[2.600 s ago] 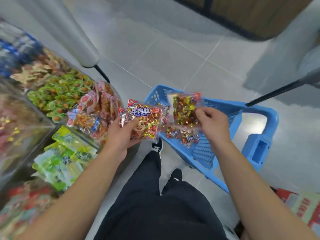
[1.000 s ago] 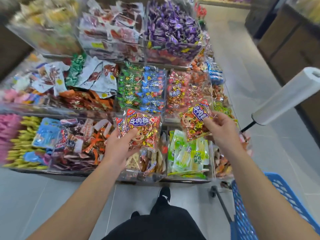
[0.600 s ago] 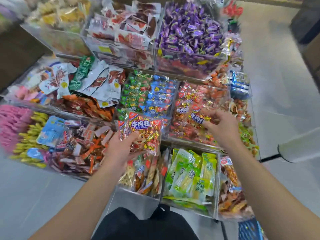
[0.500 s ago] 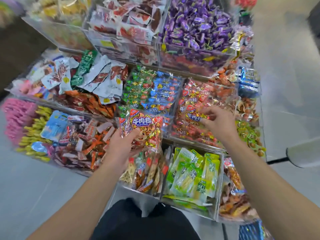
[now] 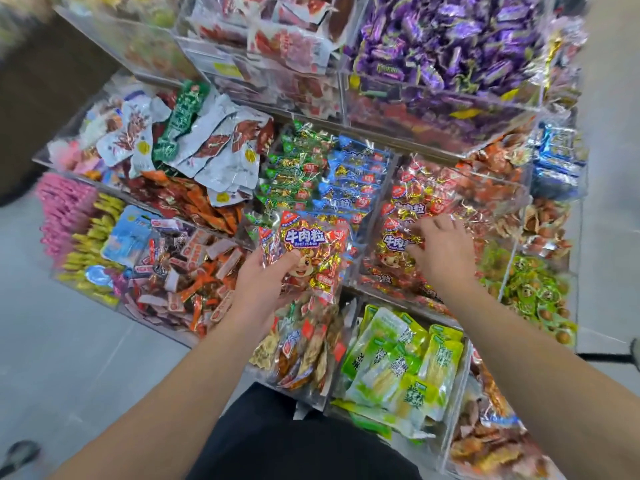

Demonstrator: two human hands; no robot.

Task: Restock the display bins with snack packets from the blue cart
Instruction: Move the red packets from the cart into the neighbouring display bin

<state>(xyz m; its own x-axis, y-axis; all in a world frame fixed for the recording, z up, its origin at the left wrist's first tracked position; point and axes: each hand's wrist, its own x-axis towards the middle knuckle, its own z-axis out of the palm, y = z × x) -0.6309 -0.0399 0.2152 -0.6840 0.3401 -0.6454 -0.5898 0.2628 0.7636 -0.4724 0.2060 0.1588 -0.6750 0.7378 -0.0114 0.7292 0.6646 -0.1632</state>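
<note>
Snack packets of beef cubes [image 5: 304,252] wait gripped in your left hand [image 5: 258,287], held clear of the bins, while your right hand [image 5: 441,252], fingers loosely spread, presses another packet [image 5: 394,245] into the matching bin [image 5: 491,188] beneath it.

Bright, even white light falls from overhead, so shadows are soft and faint. Small sparkles of glare dot the foil snack packets [image 5: 408,209] and streak the clear walls of the display bins [image 5: 498,174]. The centre is fairly sharp. Toward the edges, especially the upper left corner and the grey floor [image 5: 52,341], the view smears with blur, and the wide lens bends straight lines outward.
</note>
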